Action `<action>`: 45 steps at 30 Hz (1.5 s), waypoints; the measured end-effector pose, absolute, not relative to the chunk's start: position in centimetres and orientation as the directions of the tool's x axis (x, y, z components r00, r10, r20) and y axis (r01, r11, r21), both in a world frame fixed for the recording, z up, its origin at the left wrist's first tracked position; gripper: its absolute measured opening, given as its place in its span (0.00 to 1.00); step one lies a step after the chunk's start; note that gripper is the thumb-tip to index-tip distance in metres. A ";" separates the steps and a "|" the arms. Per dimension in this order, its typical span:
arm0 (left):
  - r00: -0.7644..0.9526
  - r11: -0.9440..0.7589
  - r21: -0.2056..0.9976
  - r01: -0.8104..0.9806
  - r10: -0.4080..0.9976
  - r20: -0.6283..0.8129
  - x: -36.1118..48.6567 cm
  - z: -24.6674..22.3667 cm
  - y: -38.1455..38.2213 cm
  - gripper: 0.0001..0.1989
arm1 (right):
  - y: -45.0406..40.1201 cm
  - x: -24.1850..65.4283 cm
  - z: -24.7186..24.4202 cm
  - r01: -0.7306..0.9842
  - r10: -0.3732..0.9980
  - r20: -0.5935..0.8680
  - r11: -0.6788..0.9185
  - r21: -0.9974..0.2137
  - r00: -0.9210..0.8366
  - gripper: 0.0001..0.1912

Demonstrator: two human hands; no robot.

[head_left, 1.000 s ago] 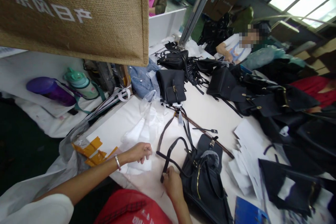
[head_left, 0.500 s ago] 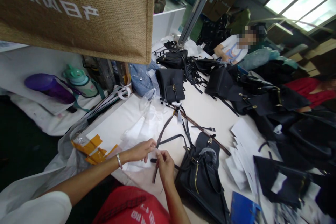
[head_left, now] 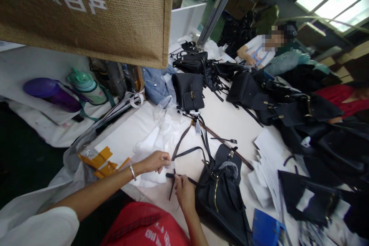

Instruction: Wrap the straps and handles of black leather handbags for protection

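Observation:
My left hand (head_left: 157,161), with a silver bracelet at the wrist, is closed in a pinch on a small clear plastic piece (head_left: 172,165). Just below and right of it, my right hand (head_left: 184,191) has its thumb and fingers closed on a thin black strap (head_left: 170,175), whose end sticks out to the left. That strap runs toward a black backpack (head_left: 219,200) with a gold zipper, lying on the white table (head_left: 215,103) to the right. More of its loose straps (head_left: 187,152) curve over the tabletop above my hands.
Crumpled clear plastic bags (head_left: 155,134) lie left of the straps. Another black bag (head_left: 188,92) stands farther back. White sheets (head_left: 265,173) and a blue box (head_left: 266,228) sit right. A burlap bag (head_left: 115,19) hangs upper left. A co-worker (head_left: 256,52) sits across the table.
My right hand has moved slightly down, away from the clear plastic piece and onto the strap. My left hand keeps the piece, almost in place.

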State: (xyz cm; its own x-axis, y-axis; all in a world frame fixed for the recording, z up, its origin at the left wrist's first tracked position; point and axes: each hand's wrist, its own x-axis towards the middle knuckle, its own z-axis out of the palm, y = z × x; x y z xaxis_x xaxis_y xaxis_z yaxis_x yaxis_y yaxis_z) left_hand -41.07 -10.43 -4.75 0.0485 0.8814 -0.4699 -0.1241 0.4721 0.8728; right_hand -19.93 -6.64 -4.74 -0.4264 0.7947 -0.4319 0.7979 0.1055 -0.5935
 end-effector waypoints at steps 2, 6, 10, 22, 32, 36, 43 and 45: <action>0.026 0.471 0.872 -0.132 0.881 -0.472 -41.2 -5.3 -10.7 0.13 | -7.7 -18.6 -5.8 0.880 0.736 -0.514 0.242 -0.407 -0.440 0.14; -0.006 0.459 0.877 -0.147 0.886 -0.464 -41.3 -6.1 -10.8 0.13 | -9.0 -17.7 -7.8 0.912 0.701 -0.585 0.287 -0.293 -0.408 0.09; -0.038 0.432 0.886 -0.165 0.895 -0.444 -41.4 -6.4 -11.1 0.11 | -8.5 -18.2 -7.7 0.815 0.618 -0.691 -0.135 -0.564 -0.375 0.07; -0.078 0.367 0.909 -0.198 0.919 -0.387 -41.4 -5.8 -11.7 0.07 | -3.0 -23.4 -0.9 0.068 0.784 -0.484 -0.500 -0.863 -0.389 0.18; -0.078 0.331 0.921 -0.205 0.933 -0.352 -41.2 -5.2 -11.6 0.06 | -3.2 -24.0 -2.1 0.182 0.834 -0.386 -0.340 -0.922 -0.394 0.13; -0.080 0.325 0.923 -0.208 0.934 -0.347 -41.1 -5.4 -11.5 0.07 | -2.8 -23.7 -2.3 0.148 0.844 -0.405 -0.377 -0.914 -0.352 0.13; -0.067 0.327 0.920 -0.214 0.935 -0.348 -41.2 -5.1 -11.3 0.06 | -3.2 -23.9 -1.9 0.177 0.833 -0.399 -0.358 -0.917 -0.384 0.13; -0.063 0.326 0.921 -0.215 0.936 -0.346 -41.2 -5.1 -11.3 0.06 | -3.2 -23.9 -1.8 0.168 0.838 -0.396 -0.359 -0.918 -0.374 0.13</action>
State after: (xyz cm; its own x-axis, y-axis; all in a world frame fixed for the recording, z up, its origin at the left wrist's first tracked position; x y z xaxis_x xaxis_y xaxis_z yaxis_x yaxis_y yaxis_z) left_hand -41.19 -11.27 -5.10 -0.0628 0.9363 -0.3457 -0.2146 0.3256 0.9208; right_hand -23.90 -3.23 -1.82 -0.3745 0.8383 -0.3964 0.1677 -0.3592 -0.9181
